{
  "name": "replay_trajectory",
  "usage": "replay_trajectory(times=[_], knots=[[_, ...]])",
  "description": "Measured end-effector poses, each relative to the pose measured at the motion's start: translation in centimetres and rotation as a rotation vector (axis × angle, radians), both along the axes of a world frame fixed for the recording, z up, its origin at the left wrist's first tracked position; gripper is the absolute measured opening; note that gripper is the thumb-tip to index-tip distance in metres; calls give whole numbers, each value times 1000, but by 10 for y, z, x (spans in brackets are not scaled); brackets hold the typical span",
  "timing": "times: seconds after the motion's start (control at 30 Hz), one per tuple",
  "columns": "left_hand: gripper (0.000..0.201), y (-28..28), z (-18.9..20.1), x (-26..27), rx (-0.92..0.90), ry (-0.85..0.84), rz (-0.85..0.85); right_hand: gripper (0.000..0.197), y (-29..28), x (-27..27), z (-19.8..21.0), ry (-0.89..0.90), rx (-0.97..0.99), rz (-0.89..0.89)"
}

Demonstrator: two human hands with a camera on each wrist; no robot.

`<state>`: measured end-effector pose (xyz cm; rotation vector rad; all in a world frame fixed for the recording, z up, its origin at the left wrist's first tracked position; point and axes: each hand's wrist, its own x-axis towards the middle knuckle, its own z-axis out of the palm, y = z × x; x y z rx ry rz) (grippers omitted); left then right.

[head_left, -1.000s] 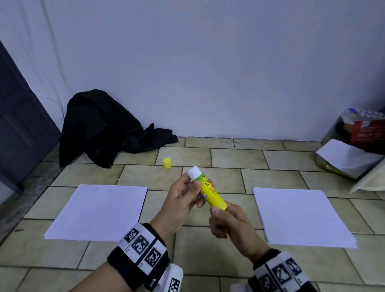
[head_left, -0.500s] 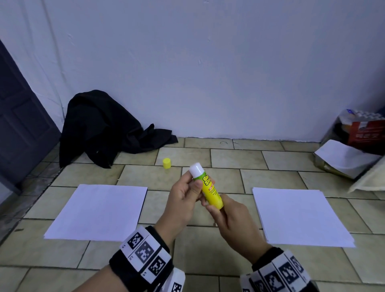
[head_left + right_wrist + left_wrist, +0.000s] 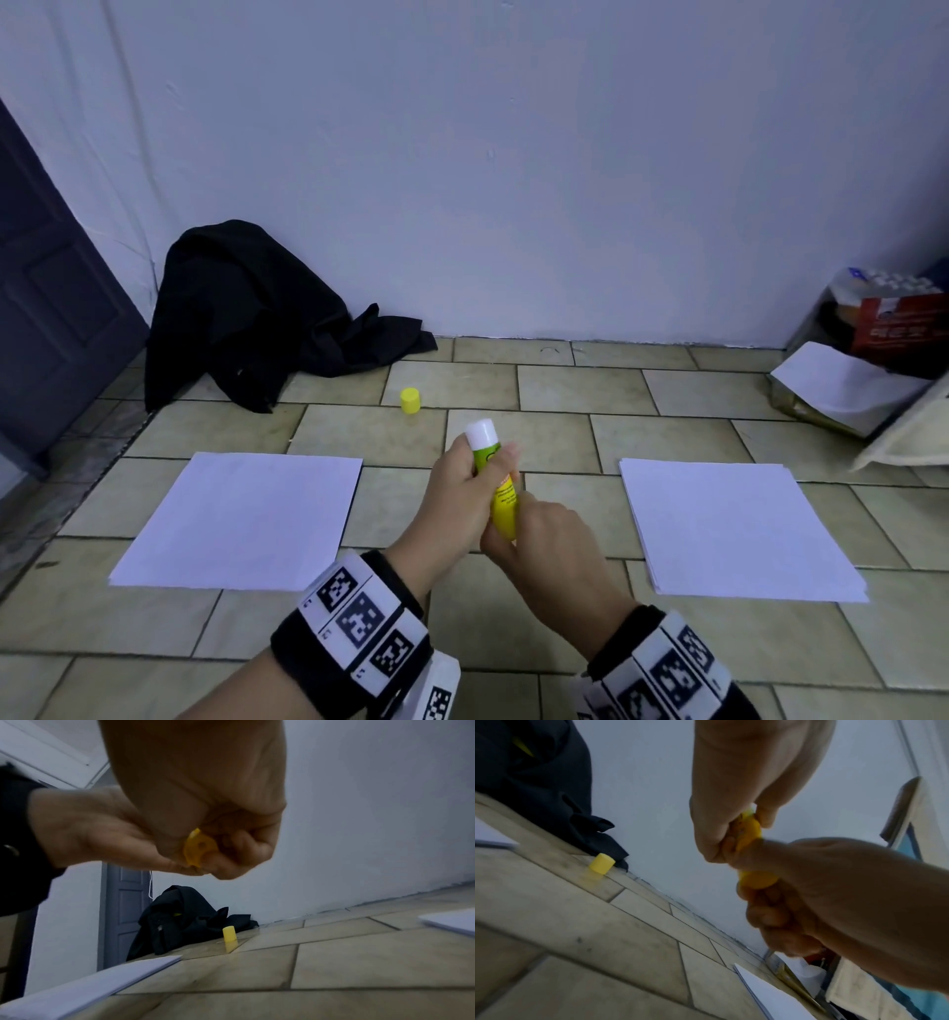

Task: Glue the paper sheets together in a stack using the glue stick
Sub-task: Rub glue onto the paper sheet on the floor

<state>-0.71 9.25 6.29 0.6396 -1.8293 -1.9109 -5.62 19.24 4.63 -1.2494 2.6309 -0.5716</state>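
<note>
An uncapped yellow glue stick with its white glue tip pointing up and away is held over the tiled floor between two paper piles. My left hand grips its upper half, thumb across the label. My right hand is curled round its lower end; the right wrist view shows the yellow base knob between those fingers. A white paper pile lies to the left and a thicker paper stack to the right. The yellow cap stands on the floor beyond my hands.
A black garment is heaped against the white wall at the far left, beside a dark door. Boxes and loose paper crowd the far right corner. Bare tiles lie between the two paper piles.
The glue stick has tilted more upright and a little toward me. My right hand has slid up from pinching its end to wrapping round its lower part, close against the left hand.
</note>
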Motion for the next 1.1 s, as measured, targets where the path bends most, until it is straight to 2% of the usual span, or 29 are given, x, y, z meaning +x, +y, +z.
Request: replay_trajectory(times=[0.1, 0.17, 0.23, 0.33, 0.4, 0.47, 0.5, 0.57, 0.63, 0.67, 0.73, 0.87, 0.97, 1.03, 1.1], knots=[[14, -6, 1, 3, 75, -8, -76, 34, 6, -9, -1, -225, -124, 214], [14, -6, 3, 7, 99, 0, -134, 37, 11, -14, -1, -351, -211, 313], [14, -5, 7, 11, 135, 42, -186, 36, 15, -16, -2, -478, -282, 351], [10, -5, 12, 15, 217, 132, -280, 31, 18, -11, -3, -794, -409, 353], [15, -6, 13, 16, 250, 196, -315, 30, 18, -6, -1, -960, -487, 333], [13, -5, 14, 14, 208, 224, -259, 31, 16, -6, 2, -953, -495, 302], [11, -3, 14, 12, 168, 221, -195, 28, 14, -8, 4, -869, -470, 272], [16, 4, 15, 7, 116, 203, -65, 24, 9, -12, 5, -590, -382, 163], [22, 10, 17, 3, 106, 188, 14, 30, 4, -12, 5, -328, -266, 32], [26, 12, 18, 1, 103, 178, 33, 32, 2, -7, 6, -290, -248, -4], [31, 15, 21, -2, 114, 165, 38, 35, -1, 3, 8, -345, -297, -30], [27, 13, 26, -6, 247, 142, -24, 39, 0, 2, 14, -584, -423, -62], [27, 7, 26, -3, 377, 154, -128, 44, 3, -2, 19, -690, -347, -48], [27, 2, 25, 0, 452, 169, -229, 37, 5, -3, 23, -794, -323, 18], [25, -3, 22, 4, 501, 195, -379, 34, 9, -5, 25, -1040, -312, 120]])
